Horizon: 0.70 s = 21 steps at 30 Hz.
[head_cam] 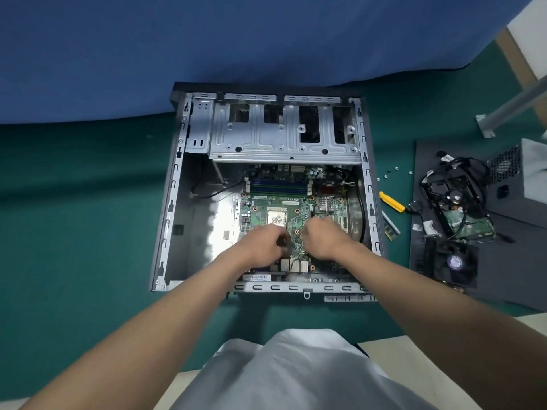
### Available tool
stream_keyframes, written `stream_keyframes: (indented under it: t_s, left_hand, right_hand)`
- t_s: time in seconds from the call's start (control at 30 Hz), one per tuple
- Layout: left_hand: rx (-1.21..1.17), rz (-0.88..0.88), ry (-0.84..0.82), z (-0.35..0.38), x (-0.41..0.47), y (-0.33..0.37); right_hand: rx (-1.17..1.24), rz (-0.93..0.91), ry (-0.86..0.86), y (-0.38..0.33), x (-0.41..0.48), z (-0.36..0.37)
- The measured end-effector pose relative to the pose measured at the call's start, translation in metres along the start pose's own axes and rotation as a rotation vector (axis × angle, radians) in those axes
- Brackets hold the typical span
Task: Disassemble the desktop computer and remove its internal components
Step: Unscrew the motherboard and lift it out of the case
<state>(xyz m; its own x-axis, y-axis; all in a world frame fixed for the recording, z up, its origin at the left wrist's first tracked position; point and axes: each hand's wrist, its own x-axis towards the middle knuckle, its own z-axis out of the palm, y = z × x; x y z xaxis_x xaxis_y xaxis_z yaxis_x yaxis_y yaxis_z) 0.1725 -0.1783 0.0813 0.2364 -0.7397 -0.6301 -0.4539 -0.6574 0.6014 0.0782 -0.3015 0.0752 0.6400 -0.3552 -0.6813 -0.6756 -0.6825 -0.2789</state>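
Note:
The open grey computer case (174, 184) lies flat on the green table. Inside it sits the green motherboard (278, 202), with a bare silver CPU (276, 217) and memory sticks (278, 186) still in their slots. Both my hands are inside the case over the near part of the board. My left hand (263, 244) is closed around a small dark, blurred object (283, 241). My right hand (325, 238) rests just to its right, fingers curled down onto the board; what they hold, if anything, is hidden.
A metal drive cage (281, 137) spans the far end of the case. To the right lie a yellow screwdriver (392, 201), loose screws (387, 173), a hard drive with cables (461, 223), a fan (454, 261) and a power supply (521, 179) on a dark panel (503, 279).

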Motion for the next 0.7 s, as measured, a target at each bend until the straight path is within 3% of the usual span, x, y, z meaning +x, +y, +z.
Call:
stream_keyframes:
  t_s: [0.07, 0.17, 0.3, 0.7]
  left_hand:
    - [0.265, 0.03, -0.04, 0.0, 0.002, -0.007]
    - [0.45, 0.034, -0.185, 0.007, 0.007, -0.015]
    - [0.502, 0.007, -0.277, 0.008, 0.012, -0.017]
    - [0.551, -0.042, -0.341, 0.008, 0.015, -0.014]
  right_hand:
    - [0.12, 0.148, -0.006, -0.003, 0.003, 0.004]
    - [0.174, 0.248, -0.039, -0.01, 0.002, 0.012]
    - [0.124, 0.256, -0.005, -0.017, -0.001, 0.019]
    - [-0.012, 0.129, -0.06, -0.024, -0.009, 0.017]
